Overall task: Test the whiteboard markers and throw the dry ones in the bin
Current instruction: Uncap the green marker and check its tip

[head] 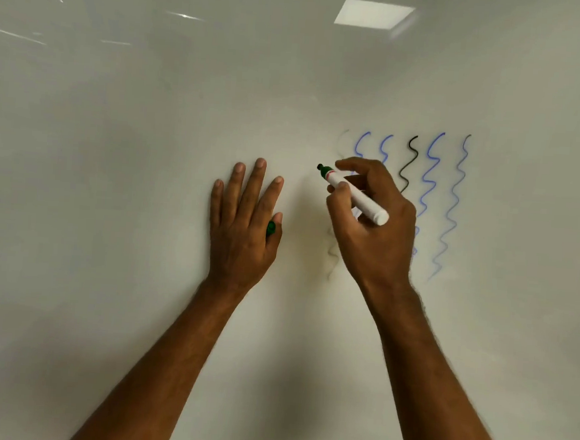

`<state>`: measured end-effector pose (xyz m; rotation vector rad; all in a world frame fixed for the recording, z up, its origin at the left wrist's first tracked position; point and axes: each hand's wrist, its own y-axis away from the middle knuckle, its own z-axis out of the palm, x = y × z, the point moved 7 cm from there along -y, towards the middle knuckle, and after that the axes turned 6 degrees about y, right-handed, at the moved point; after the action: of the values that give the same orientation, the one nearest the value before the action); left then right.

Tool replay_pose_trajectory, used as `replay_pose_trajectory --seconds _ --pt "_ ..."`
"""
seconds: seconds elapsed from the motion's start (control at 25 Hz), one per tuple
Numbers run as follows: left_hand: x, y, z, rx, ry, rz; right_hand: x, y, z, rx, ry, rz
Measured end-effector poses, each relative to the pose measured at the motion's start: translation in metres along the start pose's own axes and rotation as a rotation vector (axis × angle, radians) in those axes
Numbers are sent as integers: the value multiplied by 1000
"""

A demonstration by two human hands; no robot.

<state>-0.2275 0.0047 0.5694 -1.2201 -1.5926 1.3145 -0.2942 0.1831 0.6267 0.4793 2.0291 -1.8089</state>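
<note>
1 uncapped marker (353, 196), white-barrelled with a green collar and dark tip, sits pinched between the thumb and fingers of the right hand (372, 222); its tip points up and left, at or just off the whiteboard (150, 141), and whether it touches cannot be told. The left hand (242, 221) lies flat against the board with 4 fingers straight and spread, while its thumb tucks a green cap (271, 229) against the side of the palm. Just right of the marker run 6 wavy test lines: a very faint grey one (331, 257) partly behind the right hand, 2 blue ones (361, 144) mostly hidden by that hand, a bold black one (410, 163), a strong blue one (431, 168) and a paler blue one (454, 204) nearest the board's right side. Left of the left hand and above both hands the board surface is unmarked. No edge of the board is visible. A ceiling light's reflection (374, 13) shows near the top.
</note>
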Motion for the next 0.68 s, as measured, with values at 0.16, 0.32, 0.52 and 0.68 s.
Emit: replay_pose_trajectory --seconds 0.16,0.32,0.52,0.68 --pt "-3 4 4 29 -26 28 -6 -12 8 129 141 -120" --pt "-3 6 5 35 -16 30 -1 -8 24 76 236 -170" --pt "-3 7 7 20 -13 29 11 13 22 82 231 -127" --pt "-2 8 7 25 -15 37 25 37 20 51 229 -115"
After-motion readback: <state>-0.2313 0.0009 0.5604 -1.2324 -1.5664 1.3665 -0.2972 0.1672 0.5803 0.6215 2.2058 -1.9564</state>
